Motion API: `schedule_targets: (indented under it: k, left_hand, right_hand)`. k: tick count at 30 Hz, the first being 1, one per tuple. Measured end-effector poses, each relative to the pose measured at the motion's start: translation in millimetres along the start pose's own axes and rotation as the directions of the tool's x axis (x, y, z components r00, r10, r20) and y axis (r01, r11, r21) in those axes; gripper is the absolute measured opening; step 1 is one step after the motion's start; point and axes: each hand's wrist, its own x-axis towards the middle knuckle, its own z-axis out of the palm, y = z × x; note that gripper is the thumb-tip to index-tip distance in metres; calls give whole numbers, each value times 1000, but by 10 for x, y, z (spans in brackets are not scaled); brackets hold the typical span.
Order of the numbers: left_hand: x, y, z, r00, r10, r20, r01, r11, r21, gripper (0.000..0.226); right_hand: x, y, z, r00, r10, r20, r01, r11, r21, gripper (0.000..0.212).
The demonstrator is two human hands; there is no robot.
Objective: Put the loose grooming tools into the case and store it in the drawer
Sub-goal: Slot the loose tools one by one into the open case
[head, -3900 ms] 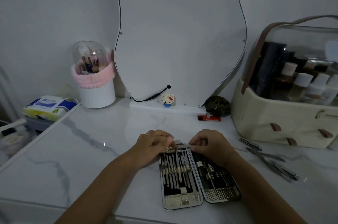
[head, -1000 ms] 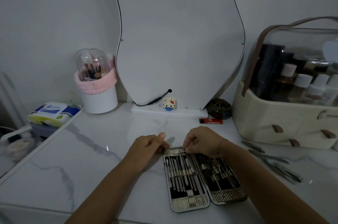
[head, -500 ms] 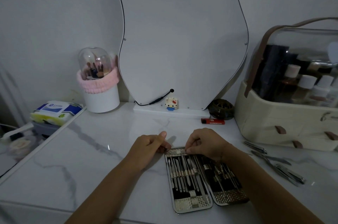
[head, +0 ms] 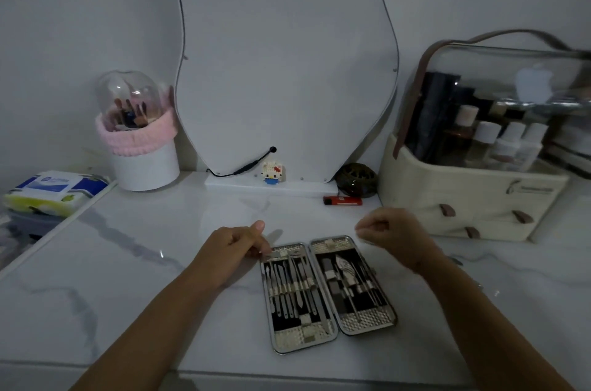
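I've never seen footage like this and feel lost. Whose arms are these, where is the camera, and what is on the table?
There is no machine here: a person wears one wide-angle camera on the head, looking forward and down, so the arms reaching in from below are their own. On the marble tabletop lies an open grooming case, both halves lined with metal tools. The left hand touches the case's upper left corner. The right hand hovers above the table, fingers curled; I cannot tell if it holds anything. Behind stand a mirror, a red lighter and a cream cosmetics organizer with small drawers.
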Motion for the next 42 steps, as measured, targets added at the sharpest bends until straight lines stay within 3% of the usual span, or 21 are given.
schedule_targets:
  k: [3, 5, 9, 12, 20, 23, 27, 29, 31, 35, 37, 42]
  left_hand:
    - [27, -58, 29, 1000, 5, 20, -5, 1000, -8, 50]
    - [44, -92, 43, 999, 4, 33, -2, 999, -36, 57]
    - [33, -73, 41, 999, 6, 31, -6, 1000, -8, 62]
    - [1, -39, 66, 1000, -4, 3, 4, 999, -54, 53]
    - [21, -84, 57, 999, -35, 21, 37, 992, -120, 71]
    - [-8, -36, 57, 1000, -18, 23, 19, 998, -59, 56]
    - [-6, -29, 51, 1000, -10, 18, 10, 1000, 11, 45]
    - [16, -60, 32, 1000, -9, 21, 9, 999, 31, 50]
    - [39, -90, 4, 999, -15, 42, 13, 1000, 26, 58]
    - [44, -96, 2, 999, -8, 44, 6, 999, 34, 55]
    - [34, -67, 11, 999, -6, 37, 4, 998, 58, 50]
    - [22, -45, 2, 999, -26, 41, 25, 999, 28, 63]
  right_hand:
    - [-200, 324, -316, 973, 201, -115, -201, 980, 11, 5]
    - [-290, 455, -408, 962, 245, -118, -251, 967, -39, 5]
    - [-246, 451, -280, 984, 176, -30, -178, 976, -122, 13]
    - [-83, 385, -105, 995, 87, 49, -77, 981, -178, 17]
    - [172, 376, -9, 974, 118, 192, -91, 986, -143, 10]
    - [197, 324, -6, 942, 142, 305, -62, 965, -256, 26]
    - [194, 297, -2, 899, 183, 398, -15, 922, -388, 20]
    - [163, 304, -49, 935, 146, 323, -56, 961, -272, 17]
    - [99, 256, -107, 977, 74, 200, -70, 997, -26, 11]
    - [-85, 125, -68, 978, 76, 193, -152, 893, 423, 12]
    - [-117, 113, 19, 975, 66, 213, -163, 861, 482, 20]
    - [-104, 134, 175, 985, 112, 128, -160, 861, 482, 11]
